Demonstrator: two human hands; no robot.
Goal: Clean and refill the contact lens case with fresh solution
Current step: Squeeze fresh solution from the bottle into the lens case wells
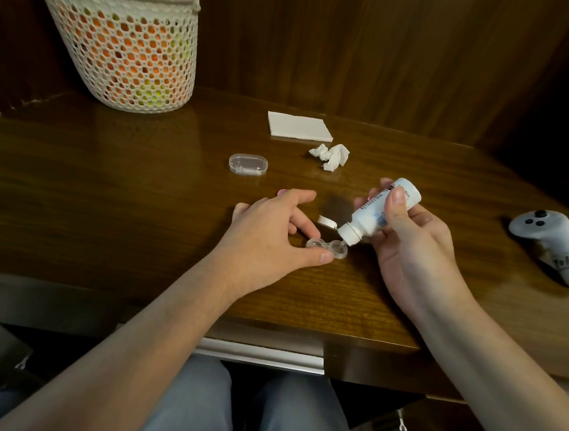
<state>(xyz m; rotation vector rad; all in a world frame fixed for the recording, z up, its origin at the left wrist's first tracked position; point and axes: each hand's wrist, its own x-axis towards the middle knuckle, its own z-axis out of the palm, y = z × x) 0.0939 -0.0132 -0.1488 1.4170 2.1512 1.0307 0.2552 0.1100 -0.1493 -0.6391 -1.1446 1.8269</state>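
My left hand (268,227) pins the open contact lens case (327,248) to the table (143,188), thumb and finger pinching its rim; my right hand (406,237) grips the tilted solution bottle (377,210), nozzle over the right well. I should squeeze gently and stop below the brim.

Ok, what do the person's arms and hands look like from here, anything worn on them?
Both forearms are bare up to the bottom edge of the picture: no sleeves show. The left hand and right hand wear no gloves, and no rings, watch or bands can be seen on the fingers or wrists. The nails look short and unpainted. Below the table edge, the legs are in grey-blue trousers.
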